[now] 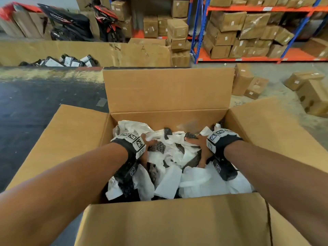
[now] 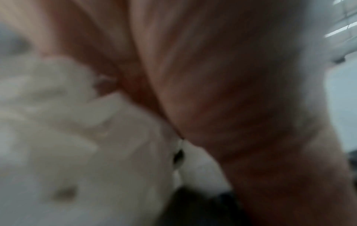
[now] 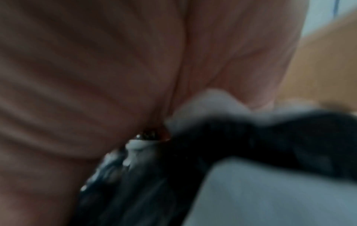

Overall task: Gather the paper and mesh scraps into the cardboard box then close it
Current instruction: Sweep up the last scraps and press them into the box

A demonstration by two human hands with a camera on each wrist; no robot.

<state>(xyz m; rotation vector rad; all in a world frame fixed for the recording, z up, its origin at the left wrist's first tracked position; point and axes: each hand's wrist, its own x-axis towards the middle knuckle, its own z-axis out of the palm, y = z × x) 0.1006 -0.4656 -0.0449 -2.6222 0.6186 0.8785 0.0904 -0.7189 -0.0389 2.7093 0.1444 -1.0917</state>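
A large cardboard box (image 1: 168,118) stands open in front of me, all its flaps folded outward. It is filled with white paper scraps (image 1: 170,185) and black mesh scraps (image 1: 158,147). Both hands are down inside it. My left hand (image 1: 148,146) presses flat on the left of the pile and my right hand (image 1: 199,146) presses on the right, fingers spread. The blurred left wrist view shows the palm (image 2: 212,76) against white paper (image 2: 77,137). The right wrist view shows the palm (image 3: 96,76) on black mesh (image 3: 251,137) and paper (image 3: 270,191).
The near flap (image 1: 174,224) lies toward me and the far flap (image 1: 168,89) stands upright. A dark surface (image 1: 35,107) lies to the left, with black packets (image 1: 67,61) behind it. Loose cartons (image 1: 248,84) sit on the floor at right, and shelving (image 1: 248,32) and motorbikes (image 1: 74,22) stand at the back.
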